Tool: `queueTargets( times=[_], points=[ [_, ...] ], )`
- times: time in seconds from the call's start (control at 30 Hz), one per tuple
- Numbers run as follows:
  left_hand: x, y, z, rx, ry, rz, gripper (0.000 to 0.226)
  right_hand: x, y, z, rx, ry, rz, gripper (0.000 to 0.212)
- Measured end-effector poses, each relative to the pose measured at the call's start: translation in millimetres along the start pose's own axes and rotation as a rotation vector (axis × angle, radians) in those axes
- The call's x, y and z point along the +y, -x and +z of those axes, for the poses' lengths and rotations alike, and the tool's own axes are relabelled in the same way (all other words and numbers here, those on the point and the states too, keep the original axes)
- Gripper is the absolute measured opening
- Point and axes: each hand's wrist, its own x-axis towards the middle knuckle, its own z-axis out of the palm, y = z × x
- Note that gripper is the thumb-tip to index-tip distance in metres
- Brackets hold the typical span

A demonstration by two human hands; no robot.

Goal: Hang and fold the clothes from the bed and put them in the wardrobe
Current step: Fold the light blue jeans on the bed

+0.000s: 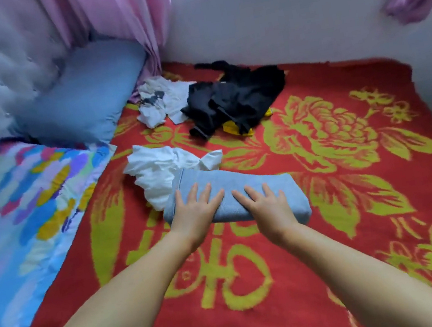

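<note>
Left hand (pixel 195 211): flat, fingers straight and slightly spread, pressing on the left half of the folded blue garment (pixel 241 187).
Right hand (pixel 265 203): flat too, fingers straight, palm down on the right half of the same bundle, just beside the left hand; neither hand curled round anything.
Folded blue garment: lying on the red blanket (pixel 333 229) near the middle of the bed, a thick oblong with a rounded near edge and a stitched hem showing at its far left corner.
White cloth (pixel 159 169): crumpled, touching the bundle's far left corner and partly tucked under it.
Pile still to do: black clothes (pixel 238 97) with a scrap of yellow beneath, and a white printed top (pixel 159 101) beside them, well apart from the hands, towards the wall.
Bedding: blue pillow (pixel 85 96) and patterned pillow (pixel 24 193) on the left.
Step in hand: probably smoothing the last fold flat; wardrobe not in view.
Handling: soft, light, limp; likely to sag and spring open if lifted by one edge; surface looks matt, so little slip.
Where to hold: best scooped from beneath at both short ends, thumbs on top, keeping the folded edge closed.
Risk: white cloth may drag along, since it lies against the corner.
</note>
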Motion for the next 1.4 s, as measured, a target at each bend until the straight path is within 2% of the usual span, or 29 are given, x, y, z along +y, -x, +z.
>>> queueTargets(
  times=[0.13, 0.3, 0.53, 0.67, 1.0, 1.17, 1.3, 1.4],
  points=[
    [-40, 62, -23, 0.024, 0.033, -0.228, 0.069, -53, -6, -43, 0.058, 0.075, -0.219, 0.073],
    [-89, 169, -24, 0.041, 0.069, -0.507, 0.065, -151, 5, -74, 0.147, 0.176, -0.534, 0.072],
    [-116, 357, -5, 0.003, 0.143, -0.871, 0.066, -307, 86, -77, 0.140, 0.281, -0.863, 0.070],
    [-97, 477, 20, -0.023, 0.189, -1.039, 0.066, -384, 166, -55, 0.108, 0.307, -1.028, 0.072],
    [-6, 782, 88, -0.200, 0.321, -1.324, 0.076, -544, 415, 39, -0.041, 0.368, -1.370, 0.076],
    [21, 879, 109, -0.244, 0.330, -1.491, 0.074, -616, 486, 75, -0.065, 0.404, -1.532, 0.079],
    [16, 930, 145, -0.150, 0.335, -1.585, 0.094, -672, 512, 96, -0.073, 0.442, -1.612, 0.079],
    [-10, 958, 189, -0.098, 0.374, -1.647, 0.095, -719, 516, 112, -0.116, 0.467, -1.633, 0.080]
  ],
)
